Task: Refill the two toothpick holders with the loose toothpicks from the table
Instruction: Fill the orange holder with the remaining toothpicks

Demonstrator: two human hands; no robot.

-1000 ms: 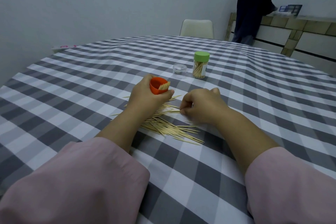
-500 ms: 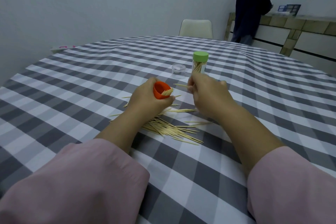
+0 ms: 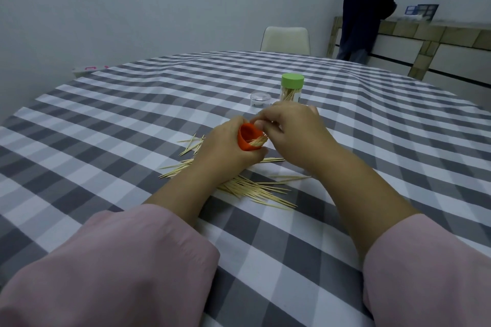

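Feeding: right hand (image 3: 295, 135) has moved from the pile to the orange holder (image 3: 245, 138), fingers pinched, probably on picks | left hand (image 3: 225, 151) grips holder | loose toothpicks (image 3: 255, 188) remain, refill unfinished

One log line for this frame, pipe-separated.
left hand holds orange holder | right hand at its mouth | loose toothpicks on table | green-lidded holder upright
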